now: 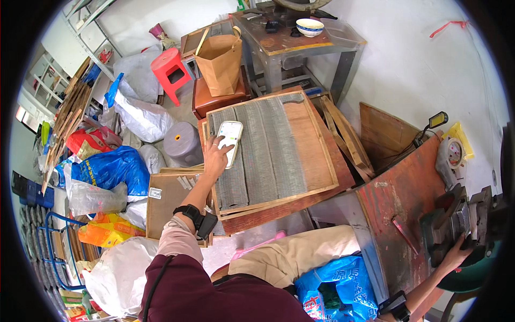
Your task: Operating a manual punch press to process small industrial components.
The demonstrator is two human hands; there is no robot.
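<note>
Head view: wooden tray at centre, red-brown bench at right
Phone: lying on grey ribbed strips, tray's left part
Left hand: unclenched, fingers over the phone's screen
Right hand: at the dark metal machine; cannot tell whether it grips

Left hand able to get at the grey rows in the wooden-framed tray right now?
Looks like yes: the left hand is at the phone, which covers only part of the grey rows; those to its right lie bare, nothing visible in between.
</note>
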